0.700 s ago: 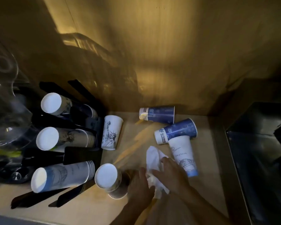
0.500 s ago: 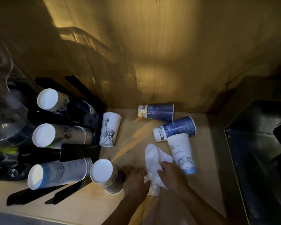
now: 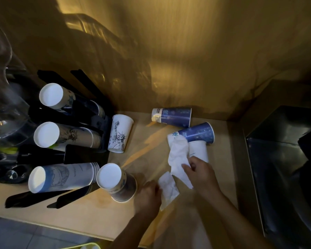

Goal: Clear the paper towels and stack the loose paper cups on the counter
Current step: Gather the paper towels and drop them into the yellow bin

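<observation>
My right hand (image 3: 200,172) grips a crumpled white paper towel (image 3: 179,155) that lies partly over a white cup (image 3: 198,151) on its side. My left hand (image 3: 147,196) holds a smaller white paper towel (image 3: 168,188) just left of it. Two blue cups (image 3: 172,116) (image 3: 198,133) lie on their sides near the back wall. A white cup with a statue drawing (image 3: 119,133) lies beside the black holder. An upside-down cup (image 3: 116,182) stands next to my left hand on the wooden counter (image 3: 90,211).
A black cup holder (image 3: 83,155) at the left carries three stacks of cups (image 3: 65,177) lying sideways. A clear container (image 3: 4,108) sits at the far left. A dark sink or bin (image 3: 284,168) borders the counter on the right. The wall rises behind.
The two hands have drawn apart, each with a piece of paper towel. My right hand lifted its towel up and right over the white cup.
</observation>
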Motion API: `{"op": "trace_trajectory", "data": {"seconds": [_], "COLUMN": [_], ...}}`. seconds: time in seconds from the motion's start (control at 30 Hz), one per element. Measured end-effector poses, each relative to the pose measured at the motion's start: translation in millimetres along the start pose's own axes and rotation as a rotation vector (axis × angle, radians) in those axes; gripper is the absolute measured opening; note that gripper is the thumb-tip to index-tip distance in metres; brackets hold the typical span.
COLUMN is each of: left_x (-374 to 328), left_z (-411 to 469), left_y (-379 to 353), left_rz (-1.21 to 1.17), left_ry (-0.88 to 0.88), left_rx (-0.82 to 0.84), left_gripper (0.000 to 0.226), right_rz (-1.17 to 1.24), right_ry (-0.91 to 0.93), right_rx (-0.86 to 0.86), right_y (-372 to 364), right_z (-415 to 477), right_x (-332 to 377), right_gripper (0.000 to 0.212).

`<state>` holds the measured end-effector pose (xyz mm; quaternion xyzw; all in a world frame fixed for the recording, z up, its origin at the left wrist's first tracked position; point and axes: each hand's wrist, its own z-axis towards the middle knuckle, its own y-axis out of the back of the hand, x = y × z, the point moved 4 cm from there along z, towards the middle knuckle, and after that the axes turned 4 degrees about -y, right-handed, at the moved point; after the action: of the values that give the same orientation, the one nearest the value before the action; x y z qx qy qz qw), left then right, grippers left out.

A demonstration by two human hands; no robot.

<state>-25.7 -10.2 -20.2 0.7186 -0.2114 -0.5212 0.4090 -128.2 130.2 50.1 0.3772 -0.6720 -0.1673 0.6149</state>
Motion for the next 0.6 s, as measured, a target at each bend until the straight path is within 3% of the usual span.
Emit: {"op": "trace_trajectory", "data": {"seconds": [0.23, 0.33, 0.47, 0.6], "left_x": [-52, -74, -84, -78], "left_z": [-14, -27, -51, -75], "left_y": [59, 99, 152, 201], "left_rz": [-0.278, -0.433, -0.644, -0.709], "left_ry": [-0.087, -0.117, -0.107, -0.191], "left_rx": [-0.197, -0.325, -0.462, -0.626], "left_gripper": [0.021, 0.029, 0.022, 0.016], "right_rz": [0.068, 0.094, 0.156, 0.168], "right_ry": [0.134, 0.201, 0.348, 0.512], "right_rx": [-0.108, -0.164, -0.276, -0.351], "right_y": [31, 45, 64, 83], "right_z": [-1, -7, -34, -70], "right_x": [27, 45, 76, 111], "right_gripper": [0.027, 0.018, 0.015, 0.015]}}
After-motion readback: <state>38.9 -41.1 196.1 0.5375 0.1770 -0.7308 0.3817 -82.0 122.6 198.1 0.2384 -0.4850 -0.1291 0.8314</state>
